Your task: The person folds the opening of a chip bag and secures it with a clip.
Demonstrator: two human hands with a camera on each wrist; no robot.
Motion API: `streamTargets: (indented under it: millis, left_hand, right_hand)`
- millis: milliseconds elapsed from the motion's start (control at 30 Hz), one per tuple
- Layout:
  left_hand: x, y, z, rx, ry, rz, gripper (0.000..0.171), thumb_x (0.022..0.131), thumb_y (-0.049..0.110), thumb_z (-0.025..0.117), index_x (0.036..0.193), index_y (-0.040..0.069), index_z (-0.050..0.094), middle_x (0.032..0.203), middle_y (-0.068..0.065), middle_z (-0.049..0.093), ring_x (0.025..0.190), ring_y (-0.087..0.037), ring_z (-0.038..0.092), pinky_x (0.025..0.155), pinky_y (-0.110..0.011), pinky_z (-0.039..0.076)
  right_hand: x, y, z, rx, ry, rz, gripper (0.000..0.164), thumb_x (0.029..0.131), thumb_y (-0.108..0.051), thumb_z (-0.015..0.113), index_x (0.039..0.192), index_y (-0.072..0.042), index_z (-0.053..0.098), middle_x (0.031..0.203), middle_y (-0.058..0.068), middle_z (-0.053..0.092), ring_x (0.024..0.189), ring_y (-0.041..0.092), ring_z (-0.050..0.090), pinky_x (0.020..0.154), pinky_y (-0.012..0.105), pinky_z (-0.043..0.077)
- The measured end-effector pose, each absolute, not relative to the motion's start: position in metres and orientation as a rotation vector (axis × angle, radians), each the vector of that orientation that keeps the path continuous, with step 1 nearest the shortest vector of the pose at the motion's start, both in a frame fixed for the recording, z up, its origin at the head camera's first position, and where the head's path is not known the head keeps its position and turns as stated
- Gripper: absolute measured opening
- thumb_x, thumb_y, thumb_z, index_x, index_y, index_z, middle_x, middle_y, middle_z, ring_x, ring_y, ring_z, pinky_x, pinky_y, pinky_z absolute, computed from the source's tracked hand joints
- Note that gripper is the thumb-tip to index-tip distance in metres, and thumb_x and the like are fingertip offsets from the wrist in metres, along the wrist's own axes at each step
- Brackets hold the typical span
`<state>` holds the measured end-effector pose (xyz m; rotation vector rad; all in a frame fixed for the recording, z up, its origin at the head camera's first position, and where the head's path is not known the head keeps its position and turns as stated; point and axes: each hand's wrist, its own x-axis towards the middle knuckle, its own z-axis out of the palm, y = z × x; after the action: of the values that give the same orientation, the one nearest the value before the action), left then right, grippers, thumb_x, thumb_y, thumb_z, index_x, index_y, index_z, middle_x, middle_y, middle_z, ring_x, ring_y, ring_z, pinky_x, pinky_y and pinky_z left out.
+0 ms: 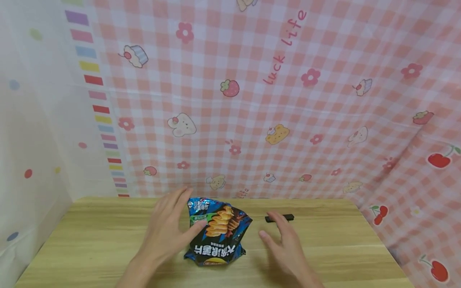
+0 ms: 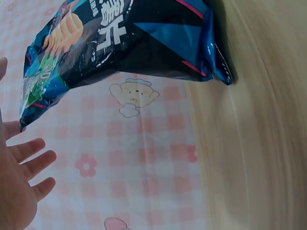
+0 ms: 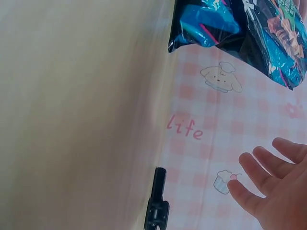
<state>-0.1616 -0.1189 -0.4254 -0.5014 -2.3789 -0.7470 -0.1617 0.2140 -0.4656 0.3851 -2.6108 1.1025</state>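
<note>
A blue-and-black snack bag (image 1: 216, 244) is at the middle of the wooden desk (image 1: 338, 244), between the two hands, its printed picture of ridged chips facing up toward the head camera and its large white lettering upside down in that view. The left hand (image 1: 167, 226) is spread beside the bag, fingers extended and thumb apart from them; in the head view the thumb crosses the bag's left side, while the left wrist view shows the fingers fanned out near one corner of the pack. Whether that hand actually touches the bag, I cannot tell. The right hand (image 1: 288, 250) is also spread, thumb and forefinger well parted, with nothing in its grasp; it is apart from the bag, on the bag's right. Just beyond its fingertips a slim black clip (image 1: 288, 217) lies on the desk toward the back edge; the forefinger overlaps part of it in the head view, but the right wrist view shows a gap between them. Behind the desk hangs a pink-and-white checked cloth (image 1: 223, 116) printed with flowers, strawberries, cupcakes and small animals. A white cloth (image 1: 39, 132) with coloured spots hangs at the left.
</note>
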Motion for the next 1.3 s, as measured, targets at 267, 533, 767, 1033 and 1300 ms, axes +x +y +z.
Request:
streamTargets:
  millis: [267, 533, 767, 1033, 1300]
  left_hand:
    - [-0.168, -0.106, -0.423, -0.563, -2.303, -0.638, 0.079, 0.089, 0.059, 0.071, 0.146, 0.005, 0.056, 0.145, -0.019, 0.057, 0.131, -0.040, 0.054, 0.111, -0.064, 0.038]
    - [-0.178, -0.093, -0.420, -0.625, -2.164, -0.497, 0.072, 0.096, 0.062, 0.059, 0.134, 0.002, 0.062, 0.129, -0.020, 0.065, 0.116, -0.041, 0.060, 0.105, -0.065, 0.042]
    - [-0.182, -0.082, -0.415, -0.626, -2.173, -0.469, 0.061, 0.091, 0.054, 0.067, 0.127, 0.004, 0.067, 0.118, -0.016, 0.067, 0.110, -0.038, 0.061, 0.106, -0.063, 0.042]
    - [-0.180, -0.073, -0.415, -0.652, -2.222, -0.472, 0.045, 0.094, 0.041, 0.071, 0.122, 0.005, 0.073, 0.113, -0.012, 0.071, 0.110, -0.035, 0.063, 0.109, -0.059, 0.042]
    - [-0.180, -0.067, -0.412, -0.686, -2.250, -0.438, 0.039, 0.095, 0.039, 0.073, 0.117, 0.007, 0.074, 0.112, -0.011, 0.073, 0.108, -0.033, 0.064, 0.108, -0.058, 0.044]
  right_hand:
    - [-0.164, 0.201, -0.466, 0.377, -2.572, 1.201, 0.054, 0.099, -0.032, 0.074, 0.145, -0.008, 0.058, 0.138, 0.008, 0.063, 0.127, 0.031, 0.060, 0.106, 0.061, 0.047]
    - [-0.167, 0.183, -0.463, 0.445, -2.494, 1.262, 0.045, 0.098, -0.023, 0.075, 0.140, -0.009, 0.063, 0.129, 0.008, 0.069, 0.117, 0.025, 0.063, 0.098, 0.049, 0.054]
    - [-0.173, 0.171, -0.460, 0.446, -2.439, 1.374, 0.041, 0.098, -0.022, 0.075, 0.136, -0.011, 0.065, 0.123, 0.001, 0.071, 0.109, 0.025, 0.066, 0.091, 0.040, 0.056]
    - [-0.172, 0.165, -0.461, 0.419, -2.480, 1.411, 0.034, 0.098, -0.024, 0.075, 0.130, -0.012, 0.069, 0.116, -0.006, 0.072, 0.105, 0.015, 0.065, 0.089, 0.040, 0.054]
    - [-0.172, 0.166, -0.462, 0.390, -2.474, 1.450, 0.024, 0.097, -0.023, 0.076, 0.120, -0.014, 0.074, 0.101, -0.013, 0.071, 0.096, 0.016, 0.066, 0.087, 0.040, 0.053]
